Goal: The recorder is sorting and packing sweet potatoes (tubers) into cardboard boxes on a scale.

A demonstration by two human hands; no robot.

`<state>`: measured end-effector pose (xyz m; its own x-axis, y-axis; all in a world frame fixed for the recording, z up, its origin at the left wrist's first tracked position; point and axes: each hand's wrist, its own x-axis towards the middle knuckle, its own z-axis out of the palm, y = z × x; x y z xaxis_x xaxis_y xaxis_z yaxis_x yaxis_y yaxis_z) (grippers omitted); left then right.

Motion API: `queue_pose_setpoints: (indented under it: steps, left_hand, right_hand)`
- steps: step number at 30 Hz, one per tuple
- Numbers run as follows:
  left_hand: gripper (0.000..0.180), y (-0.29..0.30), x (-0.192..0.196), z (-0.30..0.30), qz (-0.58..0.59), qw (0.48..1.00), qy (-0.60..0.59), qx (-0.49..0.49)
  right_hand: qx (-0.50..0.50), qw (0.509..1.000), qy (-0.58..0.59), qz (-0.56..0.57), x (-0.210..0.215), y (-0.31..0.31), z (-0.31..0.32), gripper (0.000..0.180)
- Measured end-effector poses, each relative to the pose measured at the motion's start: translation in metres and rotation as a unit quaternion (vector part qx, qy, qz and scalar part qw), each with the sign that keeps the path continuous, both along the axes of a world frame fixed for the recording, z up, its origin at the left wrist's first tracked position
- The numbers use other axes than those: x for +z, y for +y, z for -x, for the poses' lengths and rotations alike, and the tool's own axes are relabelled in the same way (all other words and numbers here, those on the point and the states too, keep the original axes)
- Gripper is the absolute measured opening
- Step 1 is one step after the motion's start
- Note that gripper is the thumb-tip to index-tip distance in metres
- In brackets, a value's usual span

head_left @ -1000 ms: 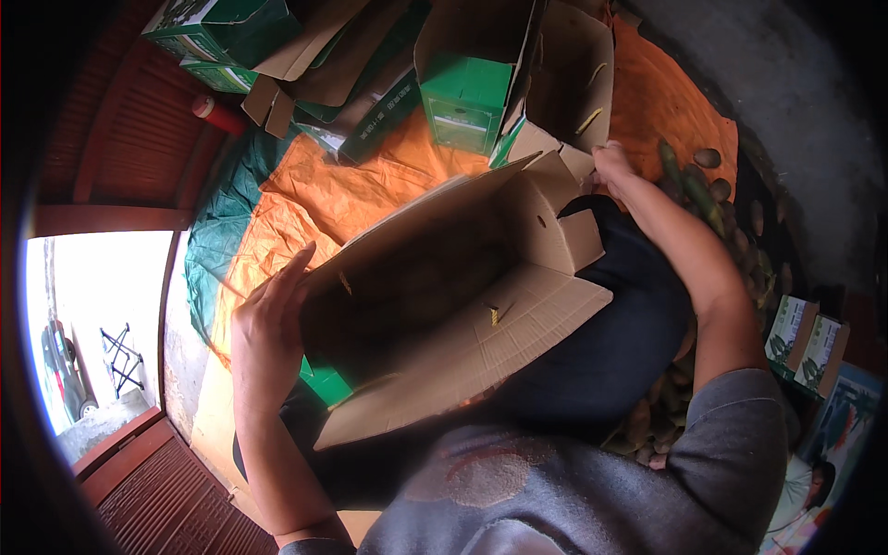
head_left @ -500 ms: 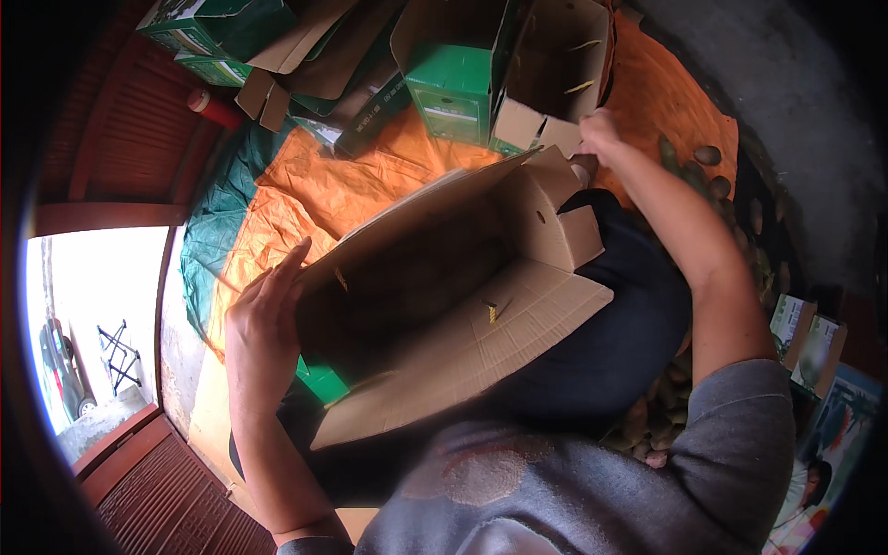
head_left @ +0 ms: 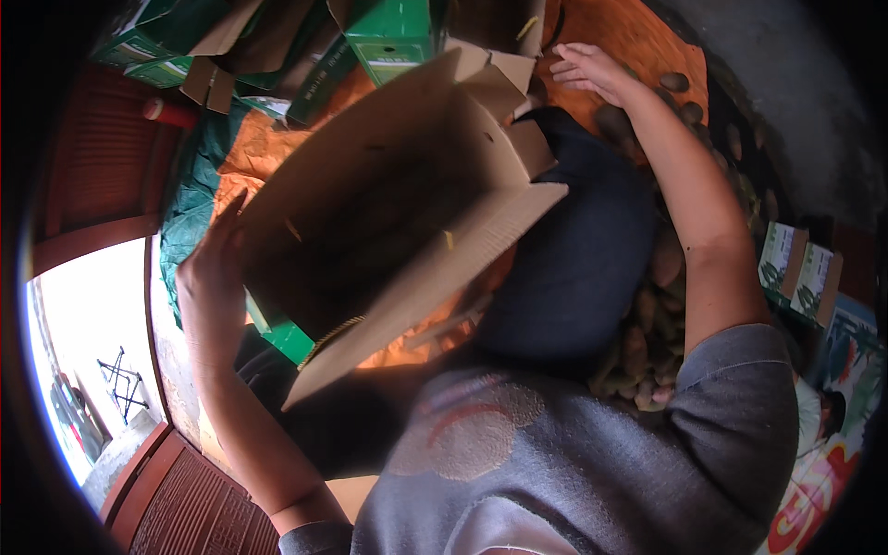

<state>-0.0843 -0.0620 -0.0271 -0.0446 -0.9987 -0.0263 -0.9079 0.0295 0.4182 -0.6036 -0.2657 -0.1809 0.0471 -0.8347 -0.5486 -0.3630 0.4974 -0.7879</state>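
A large open cardboard box [head_left: 444, 264] is tilted across my lap, with its flaps spread. Green shows on its outside, and a short yellow cord sticks out of the near flap. The inside is dark, so what lies in it cannot be made out. My left hand [head_left: 211, 291] grips the box's left edge, its fingers along the upper corner. Beyond the far right end of the box, my right hand [head_left: 589, 71] is held out with nothing in it, fingers apart, over the orange sheet [head_left: 606, 28].
Several green cartons [head_left: 387, 42] with raised flaps stand at the far side. Brownish-green oblong produce [head_left: 647, 324] is heaped to my right. Small printed boxes [head_left: 795, 268] are at the right edge. A red cylinder [head_left: 169, 114] lies by red panelled doors [head_left: 106, 166] on the left.
My right hand has let go near the box's far corner, moved away and opened. The box has been raised and tilted by my left hand, and orange sheet now shows below its near flap.
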Motion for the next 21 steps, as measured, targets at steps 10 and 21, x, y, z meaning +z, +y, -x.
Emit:
queue_pose_setpoints:
  steps: [10, 21]
  left_hand:
    - [0.033, 0.001, -0.024, -0.059, 0.054, 0.995, -0.022, -0.08]
    - [0.034, 0.022, -0.013, -0.051, 0.069, 0.996, 0.013, -0.048]
  right_hand:
    - [-0.074, 0.987, 0.142, 0.008, -0.069, 0.268, 0.104, 0.046]
    - [0.418, 0.664, 0.597, -0.168, -0.142, 0.512, 0.093, 0.065]
